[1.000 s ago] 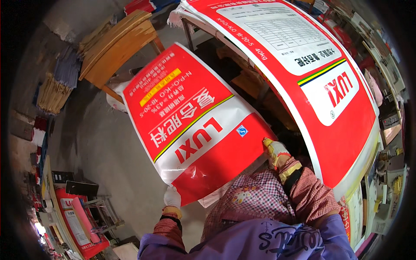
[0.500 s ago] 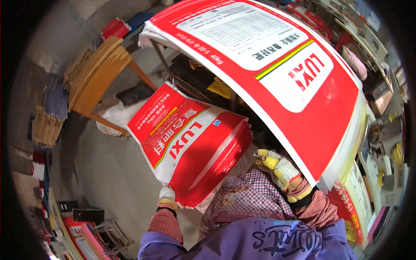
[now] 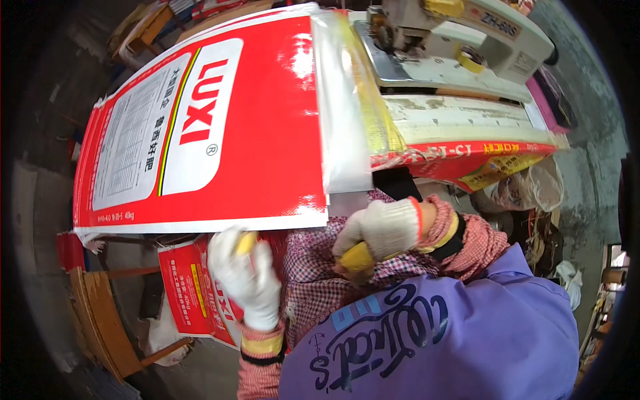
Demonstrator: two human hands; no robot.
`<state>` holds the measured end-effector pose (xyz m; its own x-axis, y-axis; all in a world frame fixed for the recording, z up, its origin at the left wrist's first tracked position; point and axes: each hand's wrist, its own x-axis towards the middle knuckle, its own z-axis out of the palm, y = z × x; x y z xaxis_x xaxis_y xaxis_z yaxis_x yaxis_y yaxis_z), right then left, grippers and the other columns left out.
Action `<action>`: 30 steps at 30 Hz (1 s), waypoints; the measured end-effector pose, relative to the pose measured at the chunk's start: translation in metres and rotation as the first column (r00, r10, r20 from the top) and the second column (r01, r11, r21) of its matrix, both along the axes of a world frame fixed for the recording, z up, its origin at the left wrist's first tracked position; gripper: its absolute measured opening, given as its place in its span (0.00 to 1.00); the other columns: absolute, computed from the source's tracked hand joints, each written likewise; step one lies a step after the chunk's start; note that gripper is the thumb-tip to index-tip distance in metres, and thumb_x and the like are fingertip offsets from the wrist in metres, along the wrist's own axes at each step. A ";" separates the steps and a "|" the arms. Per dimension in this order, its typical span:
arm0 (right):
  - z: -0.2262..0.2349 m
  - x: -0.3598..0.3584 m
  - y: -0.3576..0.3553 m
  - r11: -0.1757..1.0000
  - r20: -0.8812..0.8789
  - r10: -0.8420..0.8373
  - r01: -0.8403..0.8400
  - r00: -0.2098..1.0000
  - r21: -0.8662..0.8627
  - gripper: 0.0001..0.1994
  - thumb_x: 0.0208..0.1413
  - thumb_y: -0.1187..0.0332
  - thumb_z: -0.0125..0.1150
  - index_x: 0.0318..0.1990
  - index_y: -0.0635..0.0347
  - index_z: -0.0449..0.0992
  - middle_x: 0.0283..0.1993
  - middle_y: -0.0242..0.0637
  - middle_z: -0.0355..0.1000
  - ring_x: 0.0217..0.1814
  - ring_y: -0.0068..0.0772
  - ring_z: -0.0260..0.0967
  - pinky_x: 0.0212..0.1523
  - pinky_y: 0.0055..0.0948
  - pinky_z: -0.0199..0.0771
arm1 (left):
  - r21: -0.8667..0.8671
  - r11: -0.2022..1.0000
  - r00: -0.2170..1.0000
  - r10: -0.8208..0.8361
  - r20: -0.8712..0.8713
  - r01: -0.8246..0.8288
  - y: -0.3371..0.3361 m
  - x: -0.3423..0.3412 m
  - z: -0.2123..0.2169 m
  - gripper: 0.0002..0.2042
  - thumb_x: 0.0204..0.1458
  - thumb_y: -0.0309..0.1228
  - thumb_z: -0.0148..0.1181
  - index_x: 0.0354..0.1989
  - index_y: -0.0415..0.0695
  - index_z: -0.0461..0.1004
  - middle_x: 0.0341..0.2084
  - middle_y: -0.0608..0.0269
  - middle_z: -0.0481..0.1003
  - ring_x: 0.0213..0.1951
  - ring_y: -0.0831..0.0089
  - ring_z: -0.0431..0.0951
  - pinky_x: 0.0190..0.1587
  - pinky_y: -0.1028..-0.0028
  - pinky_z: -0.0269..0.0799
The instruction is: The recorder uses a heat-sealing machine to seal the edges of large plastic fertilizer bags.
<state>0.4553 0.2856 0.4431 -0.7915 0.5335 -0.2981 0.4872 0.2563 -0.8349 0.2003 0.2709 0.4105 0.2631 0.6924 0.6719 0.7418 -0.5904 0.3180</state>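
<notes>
A large red and white woven sack (image 3: 267, 133) lies flat on top of a stack on the table, its clear liner end (image 3: 343, 113) toward a sewing machine (image 3: 460, 47). My left hand (image 3: 245, 277), in a white glove, is blurred just below the stack's near edge, in front of a smaller red sack (image 3: 190, 293) that lies lower down; I cannot tell whether it grips anything. My right hand (image 3: 381, 230), gloved white with a yellow palm, is curled into a fist near the liner's corner with nothing in it.
A wooden bench (image 3: 100, 313) stands at the lower left beside the smaller sack. More printed sack edges (image 3: 480, 157) hang under the sewing machine, with stuffed bags (image 3: 527, 190) at the right. Clutter lines the far right wall.
The view has swung from the red sack I was holding out over the floor to the stack on the table. That sack now lies low at the left, and my right hand has left it.
</notes>
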 end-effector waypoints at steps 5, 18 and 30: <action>0.004 0.064 -0.011 0.952 -0.117 -0.281 0.261 0.953 -0.161 0.06 0.51 0.67 0.58 0.32 0.57 0.78 0.31 0.32 0.76 0.33 0.25 0.75 0.35 0.25 0.72 | 0.315 0.910 0.951 -0.202 -0.233 0.270 0.058 0.101 0.007 0.11 0.39 0.31 0.65 0.33 0.46 0.75 0.29 0.59 0.73 0.30 0.56 0.71 0.38 0.61 0.67; -0.049 0.105 0.018 0.478 -0.397 -0.877 0.551 0.269 -0.684 0.16 0.60 0.62 0.51 0.37 0.69 0.75 0.36 0.43 0.76 0.29 0.28 0.73 0.33 0.24 0.73 | 0.098 0.932 0.891 -0.297 -0.342 0.348 0.069 0.115 0.005 0.06 0.39 0.27 0.64 0.22 0.44 0.71 0.15 0.59 0.68 0.20 0.58 0.71 0.23 0.67 0.65; -0.044 0.098 0.030 0.431 -0.392 -0.898 0.585 0.201 -0.686 0.14 0.57 0.64 0.53 0.39 0.68 0.75 0.32 0.41 0.76 0.29 0.31 0.75 0.35 0.24 0.73 | 0.044 0.941 0.867 -0.291 -0.404 0.337 0.094 0.137 0.007 0.06 0.44 0.25 0.62 0.31 0.40 0.75 0.24 0.55 0.74 0.28 0.58 0.75 0.31 0.68 0.70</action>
